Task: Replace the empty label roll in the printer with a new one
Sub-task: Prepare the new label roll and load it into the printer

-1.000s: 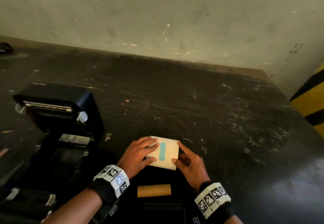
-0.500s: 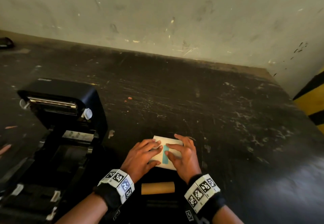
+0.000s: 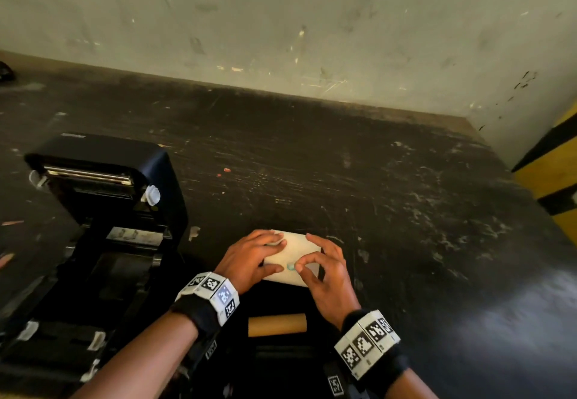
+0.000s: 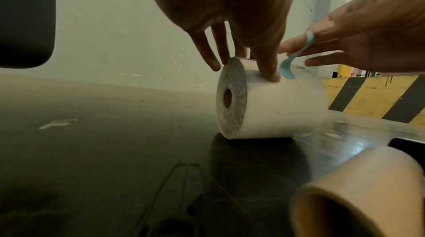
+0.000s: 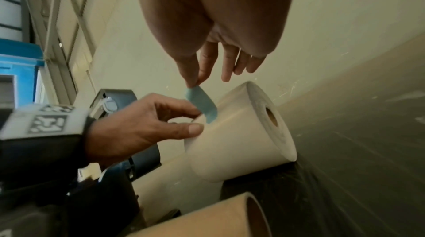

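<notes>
Dark, scuffed desk (image 3: 359, 180) against a pale scratched wall (image 3: 281, 24); yellow-and-black striped barrier (image 3: 552, 177) well off to the right of the right hand.

New label roll (image 3: 296, 250) lying on its side on the desk, directly under both hands, white, with its cardboard-lined bore showing at each end in the wrist views (image 4: 271, 106) (image 5: 241, 131).

Left hand (image 3: 249, 261) resting on the roll's left part, fingers spread over the top and down the far side, thumb pressed against the near face; fingers fairly straight, steadying rather than wrapping.

Right hand (image 3: 327, 277) over the roll's right part, thumb and forefinger pinching the free end of a blue tape strip (image 4: 296, 55) (image 5: 202, 103); other end of the strip stuck to the roll just beside the left thumb, middle of it lifted clear in a curl. Remaining right fingers spread, held just above the paper.

Empty cardboard core (image 3: 277, 324) lying on its side toward the wrists, just below both hands, apart from the new roll.

Black label printer (image 3: 103, 199) to the left of the left hand, lid raised upright, roll bay open below it; bay interior too dark to make out, possibly empty.
</notes>
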`<state>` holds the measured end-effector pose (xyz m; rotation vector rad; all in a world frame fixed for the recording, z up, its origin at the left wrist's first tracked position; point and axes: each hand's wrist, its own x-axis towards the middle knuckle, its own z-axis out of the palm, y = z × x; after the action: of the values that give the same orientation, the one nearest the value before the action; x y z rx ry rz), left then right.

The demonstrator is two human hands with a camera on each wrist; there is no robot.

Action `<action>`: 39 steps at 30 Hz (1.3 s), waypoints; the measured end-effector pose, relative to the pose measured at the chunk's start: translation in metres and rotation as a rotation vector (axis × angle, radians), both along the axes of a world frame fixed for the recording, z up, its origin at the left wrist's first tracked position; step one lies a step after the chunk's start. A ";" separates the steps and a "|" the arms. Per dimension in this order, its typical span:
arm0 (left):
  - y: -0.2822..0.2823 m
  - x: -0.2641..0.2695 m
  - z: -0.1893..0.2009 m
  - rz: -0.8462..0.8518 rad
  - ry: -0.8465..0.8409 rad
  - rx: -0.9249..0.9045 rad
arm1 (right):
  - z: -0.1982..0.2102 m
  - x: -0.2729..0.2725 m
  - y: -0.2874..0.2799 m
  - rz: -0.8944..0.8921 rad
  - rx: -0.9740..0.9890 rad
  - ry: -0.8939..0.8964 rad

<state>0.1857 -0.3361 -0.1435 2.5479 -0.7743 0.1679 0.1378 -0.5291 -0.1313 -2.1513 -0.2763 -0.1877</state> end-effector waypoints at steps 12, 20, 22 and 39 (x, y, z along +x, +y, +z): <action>-0.001 0.007 0.009 0.024 0.122 0.034 | -0.028 -0.060 -0.101 -0.219 -0.121 0.446; -0.001 0.005 0.011 0.013 0.094 0.039 | -0.041 -0.079 -0.113 -0.176 -0.340 0.465; -0.001 0.005 0.010 0.016 0.105 0.044 | -0.041 -0.082 -0.115 -0.152 -0.366 0.475; -0.002 -0.001 0.010 0.033 0.094 0.074 | -0.023 -0.082 -0.081 -0.079 -0.320 0.349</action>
<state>0.1847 -0.3383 -0.1333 2.6188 -0.7154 0.0303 0.0562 -0.6097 -0.1546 -2.4650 -0.0182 0.2012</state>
